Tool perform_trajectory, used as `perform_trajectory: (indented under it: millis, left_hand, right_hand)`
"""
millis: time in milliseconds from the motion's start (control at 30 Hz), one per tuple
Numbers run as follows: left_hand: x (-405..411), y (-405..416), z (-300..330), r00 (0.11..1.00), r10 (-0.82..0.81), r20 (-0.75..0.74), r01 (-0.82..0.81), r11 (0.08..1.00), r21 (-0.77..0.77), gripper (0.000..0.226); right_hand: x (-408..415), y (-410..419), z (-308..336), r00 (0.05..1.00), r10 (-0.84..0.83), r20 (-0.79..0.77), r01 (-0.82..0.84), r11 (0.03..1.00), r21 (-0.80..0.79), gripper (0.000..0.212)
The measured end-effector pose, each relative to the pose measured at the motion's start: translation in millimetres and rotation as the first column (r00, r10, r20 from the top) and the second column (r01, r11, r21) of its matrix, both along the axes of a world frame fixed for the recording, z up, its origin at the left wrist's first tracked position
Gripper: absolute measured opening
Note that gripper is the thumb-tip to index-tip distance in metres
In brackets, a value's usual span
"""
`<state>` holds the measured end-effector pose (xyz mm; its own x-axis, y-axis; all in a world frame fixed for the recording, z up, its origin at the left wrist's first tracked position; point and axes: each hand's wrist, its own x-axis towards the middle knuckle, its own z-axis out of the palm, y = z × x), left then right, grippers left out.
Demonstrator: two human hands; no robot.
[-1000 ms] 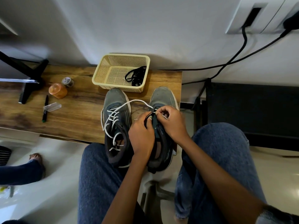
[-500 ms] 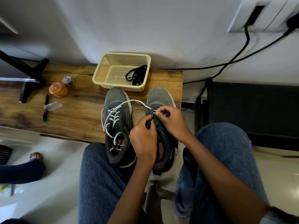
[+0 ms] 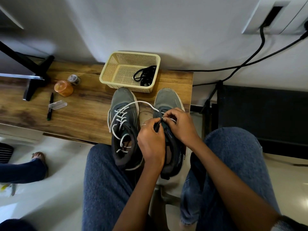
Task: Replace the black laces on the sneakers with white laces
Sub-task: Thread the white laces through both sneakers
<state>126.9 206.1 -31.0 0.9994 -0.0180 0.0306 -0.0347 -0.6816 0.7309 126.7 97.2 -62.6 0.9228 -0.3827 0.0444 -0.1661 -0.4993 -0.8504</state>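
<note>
1. Two grey mesh sneakers [image 3: 124, 114] stood side by side on the wooden bench [image 3: 83, 110], just in front of the cream perforated plastic basket [image 3: 106, 75].
2. The left hand [image 3: 150, 140] pinched a black lace [image 3: 158, 125] at the right sneaker.
3. The right hand [image 3: 180, 125] had its fingers [image 3: 166, 116] curled round a white lace [image 3: 143, 102].
4. A bundled black lace [image 3: 146, 75] lay inside the basket.

two grey sneakers [image 3: 124, 104] [image 3: 168, 99] stand on one wooden table [image 3: 86, 112]. one white lace [image 3: 143, 102] runs between them. one yellow basket [image 3: 116, 64] holds one bundle of black laces [image 3: 146, 75]. two small jars [image 3: 63, 88] [image 3: 74, 79], one pen [image 3: 50, 106], one clear case [image 3: 57, 105]. two hands [image 3: 150, 144] [image 3: 180, 125] work.
</note>
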Motion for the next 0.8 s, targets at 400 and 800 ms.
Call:
perform_trajectory:
  millis: [400,800]
  left_hand:
    - [-2,1,-2,0.994,-0.081,0.071,0.073,0.993,0.097,0.022]
    - [-4,3,-5,0.997,-0.027,0.070,0.026,1.000,0.012,0.023]
  right_hand:
    - [2,6,-2,0.996,-0.091,0.020,0.091,0.996,-0.021,0.004]
    - [2,-7,1,0.999,0.034,0.008,-0.035,0.994,0.101,0.015]
